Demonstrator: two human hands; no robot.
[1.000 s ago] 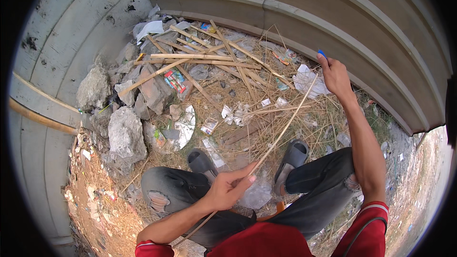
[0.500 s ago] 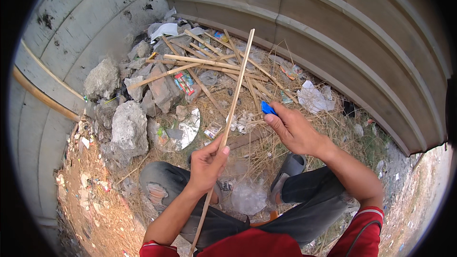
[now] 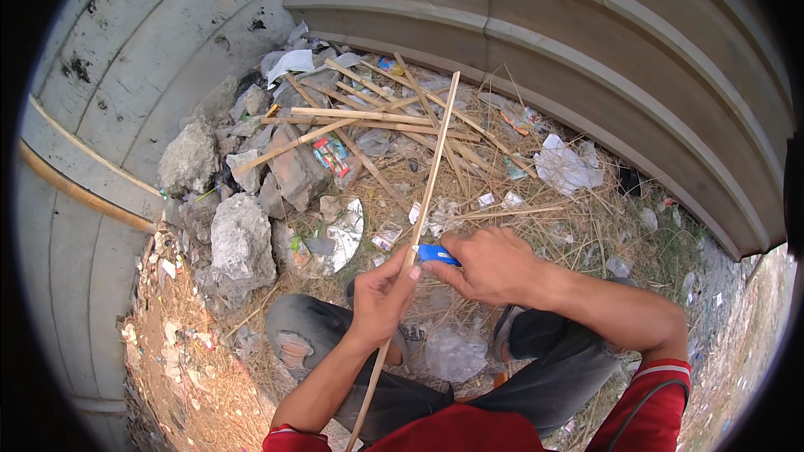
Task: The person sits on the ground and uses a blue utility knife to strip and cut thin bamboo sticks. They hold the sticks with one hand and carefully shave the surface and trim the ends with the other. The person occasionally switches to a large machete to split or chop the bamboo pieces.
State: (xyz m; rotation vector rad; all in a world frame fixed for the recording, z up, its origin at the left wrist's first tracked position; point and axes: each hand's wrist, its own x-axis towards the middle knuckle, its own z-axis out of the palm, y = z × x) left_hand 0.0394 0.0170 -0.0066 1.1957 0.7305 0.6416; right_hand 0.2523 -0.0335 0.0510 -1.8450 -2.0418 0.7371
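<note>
Bamboo strip (image 3: 431, 176) pinched upright in left hand (image 3: 381, 297), right hand (image 3: 494, 264) clenched round blue-handled cutter (image 3: 435, 253) touching the strip, loose bamboo pile (image 3: 368, 117) beyond.

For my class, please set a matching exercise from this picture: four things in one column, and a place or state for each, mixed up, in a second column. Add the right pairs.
Things:
1. bamboo strip
2. blue knife
3. big grey stone
4. crumpled white paper

Places or states:
A. lies on the litter near the corrugated wall
B. in the grip of the right hand, against the strip
C. held by the left hand, pointing away toward the wall
D. rests on the ground to the person's left

Pairs: 1-C, 2-B, 3-D, 4-A
</note>
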